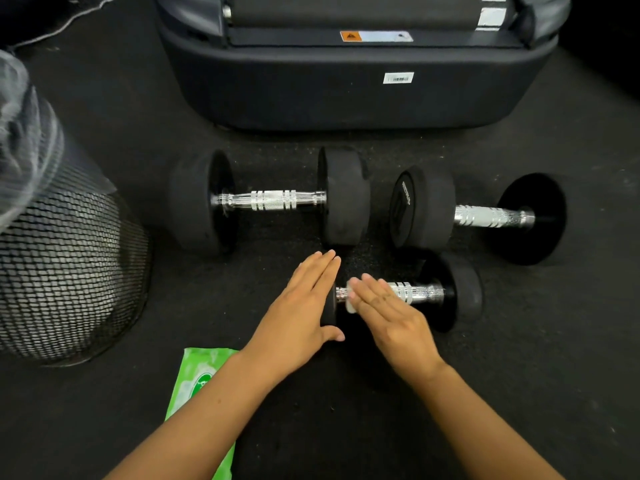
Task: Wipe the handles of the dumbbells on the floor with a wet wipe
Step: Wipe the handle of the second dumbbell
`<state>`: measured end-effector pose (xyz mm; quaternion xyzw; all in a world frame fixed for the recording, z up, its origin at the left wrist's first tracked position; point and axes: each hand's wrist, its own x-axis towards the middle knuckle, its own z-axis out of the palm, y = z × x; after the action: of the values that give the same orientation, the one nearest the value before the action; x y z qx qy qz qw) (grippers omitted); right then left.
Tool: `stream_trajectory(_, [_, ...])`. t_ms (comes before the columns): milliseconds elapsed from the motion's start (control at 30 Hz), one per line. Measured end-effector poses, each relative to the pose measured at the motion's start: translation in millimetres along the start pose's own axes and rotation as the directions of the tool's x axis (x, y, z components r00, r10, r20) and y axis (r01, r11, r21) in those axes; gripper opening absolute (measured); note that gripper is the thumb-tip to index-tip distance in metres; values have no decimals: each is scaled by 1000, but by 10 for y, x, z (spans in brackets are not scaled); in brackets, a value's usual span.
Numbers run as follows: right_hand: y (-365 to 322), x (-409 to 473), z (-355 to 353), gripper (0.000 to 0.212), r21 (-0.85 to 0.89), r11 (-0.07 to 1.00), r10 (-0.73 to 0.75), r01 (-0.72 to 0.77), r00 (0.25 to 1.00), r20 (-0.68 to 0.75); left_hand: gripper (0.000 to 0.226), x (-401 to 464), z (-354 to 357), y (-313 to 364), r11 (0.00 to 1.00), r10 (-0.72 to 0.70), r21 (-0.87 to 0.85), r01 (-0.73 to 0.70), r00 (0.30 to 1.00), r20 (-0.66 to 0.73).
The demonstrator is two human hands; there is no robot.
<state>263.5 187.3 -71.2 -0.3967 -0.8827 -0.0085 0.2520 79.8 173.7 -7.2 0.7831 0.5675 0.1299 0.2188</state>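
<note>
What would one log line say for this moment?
left hand: steadies near dumbbell's end | right hand: presses wipe on handle | two dumbbells beyond: untouched

Right hand point(394, 313) presses wipe point(350, 304) on nearest dumbbell handle point(415, 292).

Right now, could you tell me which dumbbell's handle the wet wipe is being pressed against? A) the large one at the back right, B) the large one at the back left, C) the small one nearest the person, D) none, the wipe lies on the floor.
C: the right hand presses the white wet wipe onto the handle of the small dumbbell, while the left hand steadies its near weight.
</note>
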Motion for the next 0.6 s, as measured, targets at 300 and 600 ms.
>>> stream_trajectory(300, [-81, 58, 16, 36, -43, 998, 50, -51, 998, -31, 103, 1, 10, -5, 999, -1, -40, 1, 1000, -20])
stream_trajectory(600, [-123, 206, -47, 35, 53, 991, 116, -122, 988, 99, 103, -6, 13, -9, 1000, 4, -30, -4, 1000, -23])
